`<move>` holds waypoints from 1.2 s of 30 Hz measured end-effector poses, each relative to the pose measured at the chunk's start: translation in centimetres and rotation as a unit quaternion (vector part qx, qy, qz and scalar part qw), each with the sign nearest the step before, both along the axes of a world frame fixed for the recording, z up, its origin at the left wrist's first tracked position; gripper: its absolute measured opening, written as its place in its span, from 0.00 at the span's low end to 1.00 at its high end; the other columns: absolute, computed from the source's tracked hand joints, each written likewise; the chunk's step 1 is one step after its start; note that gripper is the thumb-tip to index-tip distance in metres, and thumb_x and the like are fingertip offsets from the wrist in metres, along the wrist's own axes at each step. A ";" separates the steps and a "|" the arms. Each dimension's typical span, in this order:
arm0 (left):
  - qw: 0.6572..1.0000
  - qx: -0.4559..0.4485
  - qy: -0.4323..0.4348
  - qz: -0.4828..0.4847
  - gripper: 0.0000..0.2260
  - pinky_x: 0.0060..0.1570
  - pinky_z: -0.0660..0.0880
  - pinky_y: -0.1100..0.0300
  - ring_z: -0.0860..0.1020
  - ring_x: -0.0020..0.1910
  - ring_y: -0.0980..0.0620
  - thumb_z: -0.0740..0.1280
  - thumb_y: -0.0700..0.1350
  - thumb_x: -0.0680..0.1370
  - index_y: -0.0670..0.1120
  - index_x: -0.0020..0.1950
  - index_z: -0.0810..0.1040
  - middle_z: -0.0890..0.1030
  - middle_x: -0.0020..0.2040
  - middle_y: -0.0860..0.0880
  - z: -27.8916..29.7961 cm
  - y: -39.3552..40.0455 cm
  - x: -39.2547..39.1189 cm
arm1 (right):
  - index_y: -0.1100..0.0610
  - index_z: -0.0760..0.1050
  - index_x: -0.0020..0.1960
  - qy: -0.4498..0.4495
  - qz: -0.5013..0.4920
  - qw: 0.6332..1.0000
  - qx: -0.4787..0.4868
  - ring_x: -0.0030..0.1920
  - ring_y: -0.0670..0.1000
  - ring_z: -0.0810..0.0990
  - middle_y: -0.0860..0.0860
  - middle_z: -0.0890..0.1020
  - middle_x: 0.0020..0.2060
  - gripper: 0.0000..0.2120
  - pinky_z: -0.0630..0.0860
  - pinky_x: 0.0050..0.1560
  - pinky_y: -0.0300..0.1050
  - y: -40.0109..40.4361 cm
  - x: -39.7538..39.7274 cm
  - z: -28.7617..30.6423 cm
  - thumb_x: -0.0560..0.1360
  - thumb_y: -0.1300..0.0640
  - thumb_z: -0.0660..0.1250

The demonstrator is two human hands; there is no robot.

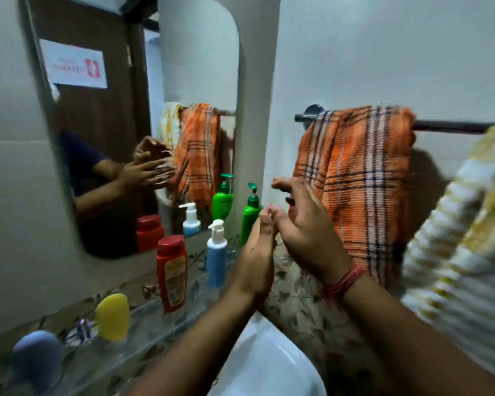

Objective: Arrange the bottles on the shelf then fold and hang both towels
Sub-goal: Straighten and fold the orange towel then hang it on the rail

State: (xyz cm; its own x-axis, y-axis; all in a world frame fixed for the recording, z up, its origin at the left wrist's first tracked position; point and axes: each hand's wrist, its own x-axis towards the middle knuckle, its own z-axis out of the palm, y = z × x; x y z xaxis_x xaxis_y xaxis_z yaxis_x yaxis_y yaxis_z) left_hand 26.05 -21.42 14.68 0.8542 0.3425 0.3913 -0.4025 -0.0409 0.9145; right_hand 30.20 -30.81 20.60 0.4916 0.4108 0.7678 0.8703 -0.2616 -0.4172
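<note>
At the basin, under the mirror: your two hands are raised together at the centre of the view, holding nothing.
Left hand: fingers straight and pointing up, edge-on to you, fingertips touching those of the other hand.
Right hand: fingers loosely spread and relaxed, just in front of the orange towel; a red thread band sits on that wrist.
Orange checked towel: at 2 o'clock from your hands, draped over the towel rail, bunched rather than squarely folded.
Yellow-and-white striped towel: at 3 o'clock, blurred at the frame edge; whether it is on the rail you cannot tell from here.
Bottles: standing upright in a row on the glass shelf at 9 to 11 o'clock: red bottle, blue pump bottle, green pump bottle.
Other items on the shelf: a yellow rounded thing and a blue rounded thing at 8 o'clock, too blurred to name.
Handling, towels: likely light, soft and limp, with a ribbed weave that should grip well. Pinch the two top corners, let the cloth hang flat, then fold.
Handling, bottles: probably rigid plastic, possibly slick; take them round the body, not the pump.
Progress: bottles look arranged; towels probably remain.
</note>
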 end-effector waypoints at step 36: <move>0.981 0.013 0.028 -0.193 0.20 0.52 0.83 0.52 0.86 0.53 0.45 0.75 0.53 0.75 0.46 0.64 0.78 0.87 0.54 0.46 10.3 -3.7 3.5 | 0.63 0.72 0.51 0.142 -0.098 0.983 -0.069 0.47 0.57 0.79 0.57 0.81 0.45 0.05 0.76 0.50 0.57 -8.7 -5.1 1.6 0.79 0.61 0.62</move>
State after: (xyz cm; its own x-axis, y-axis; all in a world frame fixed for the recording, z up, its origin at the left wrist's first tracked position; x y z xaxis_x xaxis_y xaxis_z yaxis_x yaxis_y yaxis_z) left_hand 29.55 -25.14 24.94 0.9389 -0.0194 0.3436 -0.3411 0.0803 0.9366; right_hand 25.12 -39.51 22.17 0.7580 0.3767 0.5325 0.6512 -0.4841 -0.5844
